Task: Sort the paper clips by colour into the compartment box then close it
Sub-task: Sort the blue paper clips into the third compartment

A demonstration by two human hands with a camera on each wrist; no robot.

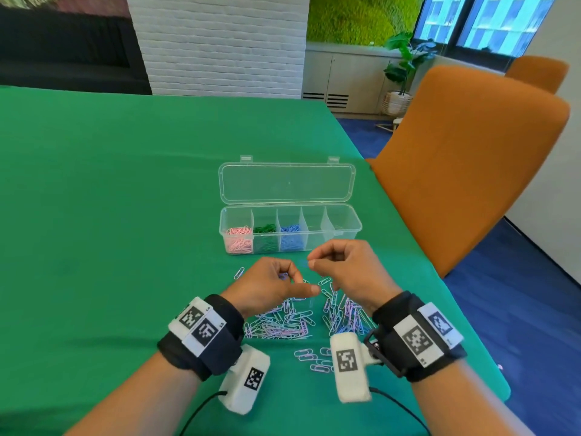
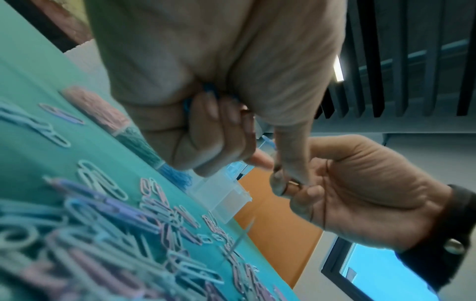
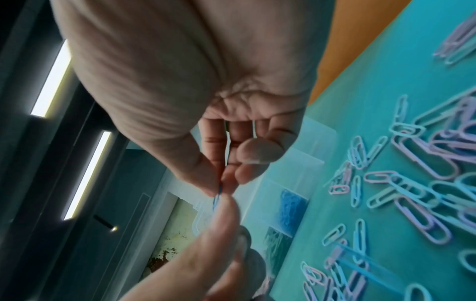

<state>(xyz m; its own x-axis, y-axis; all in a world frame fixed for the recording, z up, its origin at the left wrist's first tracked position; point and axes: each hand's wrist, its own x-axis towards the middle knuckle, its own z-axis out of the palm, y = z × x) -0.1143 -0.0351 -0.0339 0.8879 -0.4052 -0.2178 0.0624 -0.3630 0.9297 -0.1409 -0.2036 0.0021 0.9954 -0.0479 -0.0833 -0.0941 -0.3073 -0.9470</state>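
table: covered in a green cloth [image 1: 125, 184]
near the right edge: clear compartment box [image 1: 342, 220], lid flopped open toward the far edge
closer to the near edge: messy heap of loose paper clips [image 1: 283, 319], pink, lilac and pale blue, a few strays [image 1: 309, 360] beside it

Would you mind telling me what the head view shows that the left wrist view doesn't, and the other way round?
Only the head view shows the clear plastic compartment box's open lid and two empty right-hand compartments. Only the left wrist view shows blue paper clips bunched in the left hand under its curled fingers. Both show the right hand pinching a blue clip and the loose pile of pastel clips.
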